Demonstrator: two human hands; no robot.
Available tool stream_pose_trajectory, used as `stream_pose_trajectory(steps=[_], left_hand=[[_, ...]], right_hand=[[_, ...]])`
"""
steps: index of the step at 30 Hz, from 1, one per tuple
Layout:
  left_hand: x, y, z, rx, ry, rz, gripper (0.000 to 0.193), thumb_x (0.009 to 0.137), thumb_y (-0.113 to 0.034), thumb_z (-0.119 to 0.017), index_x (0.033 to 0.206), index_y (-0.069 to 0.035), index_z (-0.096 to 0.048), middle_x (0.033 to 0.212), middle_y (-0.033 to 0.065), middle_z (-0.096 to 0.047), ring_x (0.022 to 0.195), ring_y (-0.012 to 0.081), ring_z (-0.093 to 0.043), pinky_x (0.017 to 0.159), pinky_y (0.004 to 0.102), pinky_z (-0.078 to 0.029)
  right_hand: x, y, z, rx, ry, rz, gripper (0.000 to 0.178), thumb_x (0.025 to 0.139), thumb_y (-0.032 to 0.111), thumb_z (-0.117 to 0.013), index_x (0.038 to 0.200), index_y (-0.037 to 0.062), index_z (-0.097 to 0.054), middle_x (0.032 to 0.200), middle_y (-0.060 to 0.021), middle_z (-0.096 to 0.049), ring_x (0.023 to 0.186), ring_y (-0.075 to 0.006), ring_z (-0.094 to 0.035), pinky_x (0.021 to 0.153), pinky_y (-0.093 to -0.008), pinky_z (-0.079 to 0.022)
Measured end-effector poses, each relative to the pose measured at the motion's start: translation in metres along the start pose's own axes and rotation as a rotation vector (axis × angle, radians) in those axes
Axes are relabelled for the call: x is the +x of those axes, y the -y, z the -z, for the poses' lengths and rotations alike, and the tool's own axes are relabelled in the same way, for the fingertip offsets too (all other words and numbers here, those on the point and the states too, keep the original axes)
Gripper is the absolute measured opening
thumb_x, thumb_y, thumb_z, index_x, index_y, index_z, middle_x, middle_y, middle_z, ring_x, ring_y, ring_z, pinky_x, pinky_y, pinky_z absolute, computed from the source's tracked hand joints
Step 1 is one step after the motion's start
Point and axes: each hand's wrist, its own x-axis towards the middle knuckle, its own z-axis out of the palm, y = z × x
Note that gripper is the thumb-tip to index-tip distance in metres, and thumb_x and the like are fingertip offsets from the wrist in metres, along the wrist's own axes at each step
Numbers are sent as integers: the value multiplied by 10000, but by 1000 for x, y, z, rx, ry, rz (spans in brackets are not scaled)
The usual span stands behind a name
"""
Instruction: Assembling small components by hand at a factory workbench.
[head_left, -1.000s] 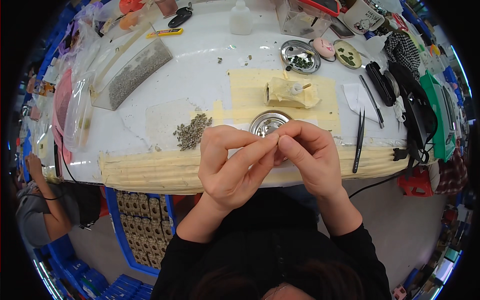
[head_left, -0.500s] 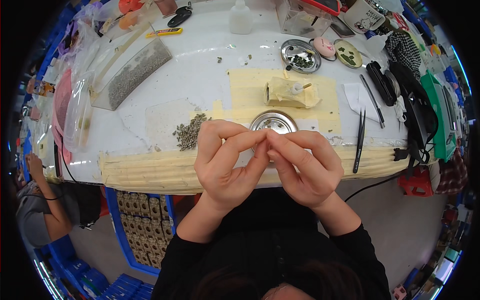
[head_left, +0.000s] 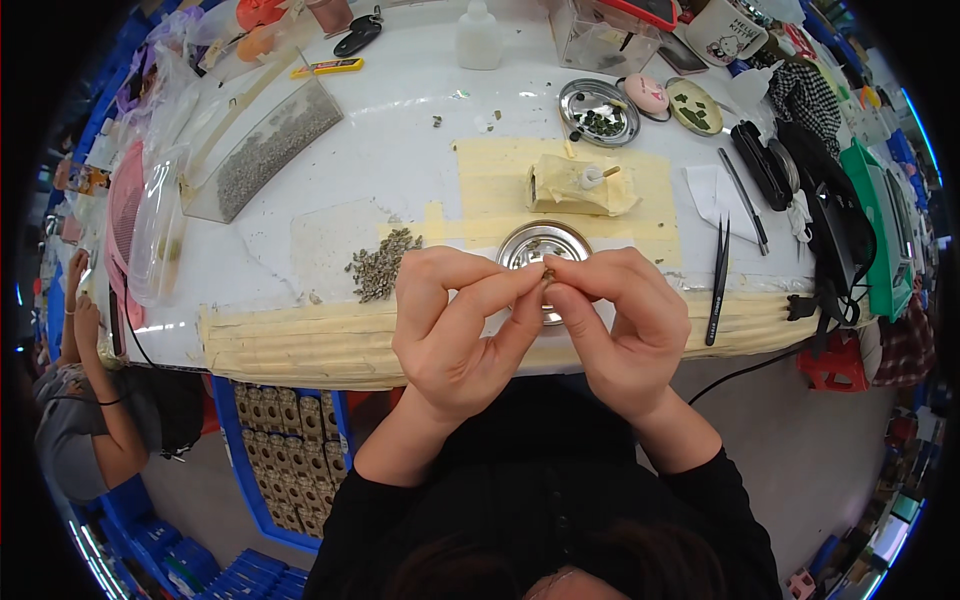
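My left hand (head_left: 455,325) and my right hand (head_left: 625,325) meet fingertip to fingertip above the table's front edge. Pinched where they meet is a tiny brownish metal part (head_left: 549,276), mostly covered by the fingers, so its exact kind is hard to make out. Just beyond the fingertips sits a round silver tin dish (head_left: 546,232) with a few small pieces inside. To the left of my left hand lies a loose pile of small grey metal parts (head_left: 380,268).
Behind the dish stands a tape-wrapped block (head_left: 575,187). Black tweezers (head_left: 719,285) lie to the right. A clear bin of grey granules (head_left: 270,155) is far left; a dish of dark green pieces (head_left: 600,112) is far right. Below the table is a blue crate (head_left: 240,465). A co-worker sits (head_left: 85,430) at left.
My fingertips have parted slightly and the tiny part now shows between them. My right hand has shifted a little to the right. The co-worker's hands have come together at the table.
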Motion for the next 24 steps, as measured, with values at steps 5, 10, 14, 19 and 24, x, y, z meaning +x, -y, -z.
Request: stream_pose_trajectory(steps=[5,10,14,19,24], left_hand=[[2,1,-1,-9,-18,31,272,674,43,-813,926,-36,-748,842,42,-615,751,195,-552,632,305,-425],[0,3,-2,-27,-47,46,268,680,41,-813,928,-36,-749,839,40,-613,749,194,-551,634,304,-425],[0,2,-1,-33,-45,22,280,677,34,-822,936,-48,-754,845,26,-621,750,185,-559,636,297,-426],[2,0,1,-12,-33,-65,301,670,26,-830,948,-65,-758,851,14,-629,747,180,-567,637,294,-427],[0,0,1,-5,4,-36,238,726,28,-802,947,-43,-747,877,33,-599,803,181,-542,688,301,-422]], right_hand=[[0,-1,-3,-332,-19,429,367,731,-50,-786,1091,11,-746,874,-73,-672,716,-182,-653,580,-272,-527],[0,-3,-3,-296,-35,318,348,761,-52,-771,1102,11,-747,867,-75,-668,703,-164,-643,579,-271,-519],[1,1,0,-51,35,58,266,846,-21,-738,1112,-9,-731,873,-75,-674,715,-126,-638,620,-251,-524],[-2,4,1,588,86,-446,191,919,15,-700,1103,-38,-692,899,-49,-683,758,-86,-637,698,-226,-534],[-1,3,4,531,68,-430,164,934,37,-694,1081,-35,-676,923,-43,-690,797,-76,-640,716,-222,-536]])
